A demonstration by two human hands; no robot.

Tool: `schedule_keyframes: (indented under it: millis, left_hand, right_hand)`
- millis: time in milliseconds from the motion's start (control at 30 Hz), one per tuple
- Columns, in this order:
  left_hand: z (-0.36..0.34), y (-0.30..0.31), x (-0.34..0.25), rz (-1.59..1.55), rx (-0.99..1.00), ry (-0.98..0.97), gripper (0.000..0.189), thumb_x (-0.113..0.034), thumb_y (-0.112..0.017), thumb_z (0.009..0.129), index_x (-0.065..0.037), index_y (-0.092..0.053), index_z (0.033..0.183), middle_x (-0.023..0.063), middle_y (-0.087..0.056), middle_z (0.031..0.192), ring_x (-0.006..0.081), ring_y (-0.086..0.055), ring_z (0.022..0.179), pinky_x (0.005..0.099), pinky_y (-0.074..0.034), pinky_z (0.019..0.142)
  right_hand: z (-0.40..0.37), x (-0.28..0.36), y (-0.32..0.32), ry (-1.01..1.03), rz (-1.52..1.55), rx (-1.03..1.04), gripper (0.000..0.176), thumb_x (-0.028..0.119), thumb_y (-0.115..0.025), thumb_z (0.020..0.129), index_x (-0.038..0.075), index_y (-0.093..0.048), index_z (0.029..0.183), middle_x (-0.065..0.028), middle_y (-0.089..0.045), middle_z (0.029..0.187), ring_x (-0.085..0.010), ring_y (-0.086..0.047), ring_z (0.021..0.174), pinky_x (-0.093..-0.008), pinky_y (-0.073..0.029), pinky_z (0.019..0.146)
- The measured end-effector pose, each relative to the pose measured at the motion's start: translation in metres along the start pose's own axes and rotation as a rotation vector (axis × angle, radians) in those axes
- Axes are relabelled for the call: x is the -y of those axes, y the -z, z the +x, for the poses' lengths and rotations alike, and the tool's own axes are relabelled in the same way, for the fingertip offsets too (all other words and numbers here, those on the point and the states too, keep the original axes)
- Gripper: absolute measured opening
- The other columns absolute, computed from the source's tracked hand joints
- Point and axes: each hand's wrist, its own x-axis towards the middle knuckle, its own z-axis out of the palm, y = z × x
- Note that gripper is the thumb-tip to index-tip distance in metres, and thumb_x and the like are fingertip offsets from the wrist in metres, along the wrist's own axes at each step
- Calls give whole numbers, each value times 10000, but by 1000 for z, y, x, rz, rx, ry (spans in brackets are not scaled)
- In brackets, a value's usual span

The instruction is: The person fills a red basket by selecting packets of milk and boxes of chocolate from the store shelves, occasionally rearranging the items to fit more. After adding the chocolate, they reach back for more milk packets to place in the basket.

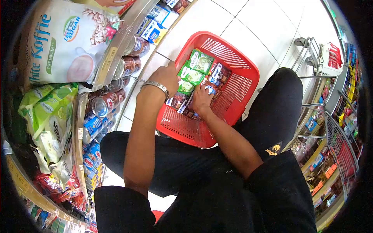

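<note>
A red plastic basket (243, 64) with perforated walls stands on the floor in front of my bent legs. Inside it lie green sachet packs (201, 62) and, beside them, dark red-brown Indomilk sachet packs (220, 74). My left hand (164, 78), with a metal band on its wrist, is curled over the basket's left rim beside the green packs; its fingertips are mostly hidden. Down in the basket, my right hand (203, 100) rests on the dark packs with its fingers bent and somewhat apart.
Shelves on the left hold a large White Koffie bag (64, 46), several cans (104, 104), green pouches (48, 116) and Indomilk packs (153, 31). At right are a metal rack on wheels (310, 50) and a wire basket (342, 145). White tiles (256, 23) cover the floor.
</note>
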Motion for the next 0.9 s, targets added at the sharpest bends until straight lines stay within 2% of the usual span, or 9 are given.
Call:
schedule_keyframes:
  millis: [100,200,300,433,567,633,700,767,900]
  left_hand:
    - [9,-8,3,-11,9,17,440,-174,-565,921,68,-463,1274,325,-625,1120,434,-611,1089,486,-490,942]
    - [12,-7,0,-4,27,25,458,-169,-558,922,68,-443,1296,320,-624,1136,434,-609,1098,488,-490,945]
    - [14,-8,-1,12,15,30,457,-168,-558,922,67,-441,1296,319,-623,1141,435,-609,1098,488,-488,949]
    - [16,-4,-7,17,63,72,461,-166,-558,919,68,-438,1298,319,-621,1145,433,-608,1101,486,-485,955]
    - [24,-5,-2,64,52,52,469,-200,-567,926,45,-437,1303,310,-623,1145,432,-605,1100,480,-480,950]
    - [21,2,-2,74,59,35,494,-240,-576,935,21,-420,1324,302,-621,1153,434,-601,1100,480,-473,946]
    - [11,17,-7,-13,-8,-96,528,-240,-622,911,17,-429,1330,303,-605,1187,436,-585,1123,474,-473,951]
    - [5,29,-13,-25,-43,-144,566,-262,-690,871,16,-464,1310,281,-608,1197,394,-597,1129,441,-486,945]
    - [21,27,-8,-325,20,-525,474,-235,-755,828,15,-576,1189,124,-648,1077,201,-620,1015,343,-500,908]
  right_hand:
    - [22,-7,13,39,29,97,822,337,-882,587,65,-499,1262,-114,-530,1295,-325,-514,1223,-603,-428,923]
    - [31,-12,26,189,9,319,514,171,-754,722,124,-540,1188,-98,-581,1236,-316,-548,1186,-610,-424,891]
    - [3,-9,15,142,113,-13,360,97,-596,809,83,-564,1167,-101,-619,1151,-318,-527,1181,-566,-392,937]
    - [-4,-10,-11,202,38,-38,529,125,-753,716,148,-533,1196,-89,-602,1208,-300,-537,1192,-548,-413,910]
    - [7,-18,-1,445,8,113,451,138,-764,717,99,-641,1149,-115,-644,1150,-307,-584,1132,-497,-449,904]
    - [23,-20,14,548,165,504,340,133,-753,736,38,-683,1054,-170,-686,1046,-328,-654,1001,-443,-501,852]
    - [33,-27,43,632,130,461,321,122,-730,764,9,-674,1060,-207,-695,978,-332,-687,907,-396,-529,822]
    - [36,-30,104,723,413,385,289,113,-708,796,16,-675,1066,-197,-694,984,-317,-683,913,-400,-525,846]
    - [46,-44,253,819,813,290,199,102,-666,878,-36,-661,1021,-135,-693,925,-232,-670,876,-341,-535,823]
